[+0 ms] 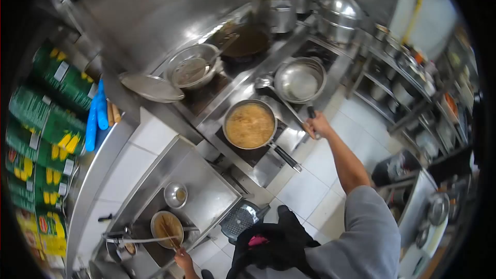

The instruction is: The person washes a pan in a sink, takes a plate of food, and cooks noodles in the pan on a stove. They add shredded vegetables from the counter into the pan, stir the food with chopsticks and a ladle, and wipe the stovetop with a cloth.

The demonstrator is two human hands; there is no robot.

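Note:
My right hand (319,125) is closed round the dark handle of a steel saucepan (300,80) on the stove; a little pale liquid seems to lie in it. Beside that pan, a ladle (263,82) points its long handle toward the same hand. A second saucepan (250,123), full of light-brown, bubbly liquid, sits on the nearer burner with its black handle (287,158) free. At the lower left, my left hand (183,259) grips a thin brownish utensil (168,226) standing in a pot of brown liquid (159,219). The utensil's exact kind is unclear.
Behind stand a steel pot (274,8), a domed steamer (338,16) and a dark pan (242,41). A bowl (193,64) and a lid (151,87) are at the left. A tap spout (139,239) crosses above the lower pot. Shelving (392,80) lines the right.

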